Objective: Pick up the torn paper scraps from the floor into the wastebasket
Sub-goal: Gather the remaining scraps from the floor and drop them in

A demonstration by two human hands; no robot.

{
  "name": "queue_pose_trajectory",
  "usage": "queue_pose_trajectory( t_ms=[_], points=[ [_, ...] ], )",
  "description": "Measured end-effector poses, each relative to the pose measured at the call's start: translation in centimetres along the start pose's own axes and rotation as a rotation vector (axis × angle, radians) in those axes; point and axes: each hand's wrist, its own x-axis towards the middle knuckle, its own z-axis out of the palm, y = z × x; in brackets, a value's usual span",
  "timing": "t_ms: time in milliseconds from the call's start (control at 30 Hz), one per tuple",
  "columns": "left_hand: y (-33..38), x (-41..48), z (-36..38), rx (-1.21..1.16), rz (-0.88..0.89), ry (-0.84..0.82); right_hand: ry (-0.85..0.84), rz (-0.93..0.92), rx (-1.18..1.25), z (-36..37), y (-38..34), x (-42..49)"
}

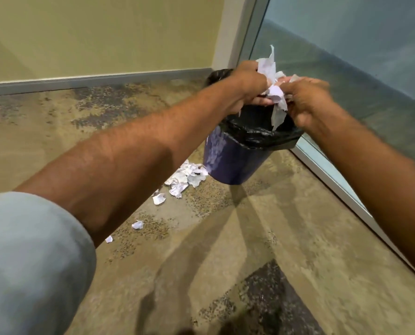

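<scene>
A dark blue wastebasket (233, 163) with a black liner bag stands in the corner of the room. Directly above its mouth, my left hand (246, 87) and my right hand (309, 102) together clutch a bunch of torn white paper scraps (275, 93); one strip hangs down toward the liner. More paper scraps (186, 178) lie heaped on the floor just left of the basket's base. A few single scraps (138, 224) trail from there toward my knee.
My knee in grey trousers (30, 262) fills the lower left. A yellowish wall with a grey baseboard (100, 79) runs behind the basket. A glass panel with a metal frame (334, 182) borders the right side. The floor is mottled tan concrete.
</scene>
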Motion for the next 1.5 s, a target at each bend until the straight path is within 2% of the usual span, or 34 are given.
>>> queue_pose_trajectory(
  t_ms=[100,233,333,467,567,700,867,1000,1233,1367,1500],
  points=[
    [-1.0,1.0,0.1,0.094,-0.036,0.022,0.049,0.043,-0.097,-0.3,1.2,0.9],
    [-1.4,2.0,-0.1,0.470,0.036,0.079,0.048,0.088,-0.173,-0.1,1.4,1.5],
    [-1.3,2.1,-0.7,0.583,0.059,0.072,0.021,0.110,-0.258,-0.3,1.2,1.5],
    [-1.1,1.6,-1.7,0.537,0.088,0.095,0.018,0.115,-0.329,0.1,0.7,0.9],
    [-1.2,1.3,-2.5,0.466,0.115,0.180,0.042,0.073,-0.349,0.7,0.3,0.0],
    [-1.1,0.0,-4.1,0.254,0.130,0.221,0.048,0.021,-0.309,1.5,-0.2,-2.1],
    [-1.1,-4.1,-7.5,0.115,0.130,0.166,-0.071,-0.106,-0.278,3.2,-0.1,-5.9],
    [-2.9,-7.4,-12.1,0.171,0.076,0.145,-0.213,-0.179,-0.277,5.9,1.3,-10.3],
    [-9.4,-12.9,-23.1,0.317,-0.230,0.160,-0.423,-0.077,-0.304,11.6,10.2,-16.1],
    [-13.4,-15.8,-28.7,0.437,-0.347,0.160,-0.505,-0.046,-0.459,14.7,16.7,-18.3],
    [-17.0,-18.8,-32.8,0.555,-0.398,0.249,-0.646,-0.170,-0.798,16.5,21.9,-19.9]
  ],
)
